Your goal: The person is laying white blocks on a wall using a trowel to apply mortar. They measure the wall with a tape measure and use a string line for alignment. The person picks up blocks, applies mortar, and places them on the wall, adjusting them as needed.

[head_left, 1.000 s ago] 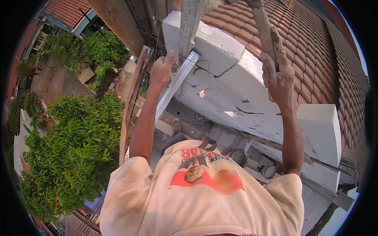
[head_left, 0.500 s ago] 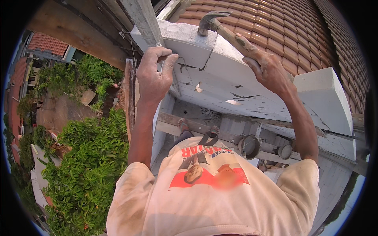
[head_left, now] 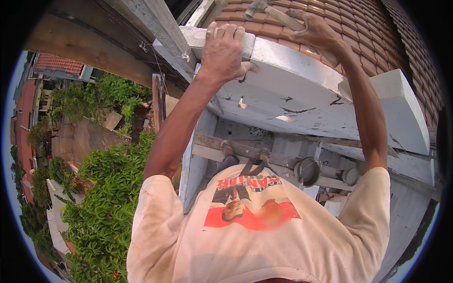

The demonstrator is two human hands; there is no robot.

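My left hand (head_left: 222, 56) grips the small white block (head_left: 248, 45) at the left end of the wall top, fingers over its upper edge and thumb against the near face. A seam divides that block from the rest of the white block wall (head_left: 292, 78). In my right hand (head_left: 320, 34) is a claw hammer (head_left: 279, 18) with a wooden handle. Its head is raised beyond the wall, over the roof tiles and apart from the block.
A brown tiled roof (head_left: 351, 28) slopes away behind the wall. A grey post (head_left: 158, 28) with string tied on stands at the left. Below, my feet are on a wooden plank (head_left: 207, 146), with a dark bucket (head_left: 307, 170) nearby. Trees (head_left: 108, 198) lie far below at left.
My left hand has moved from beside the post and string, up and right onto the block. The hammer in my right hand has lifted off the wall top toward the roof.
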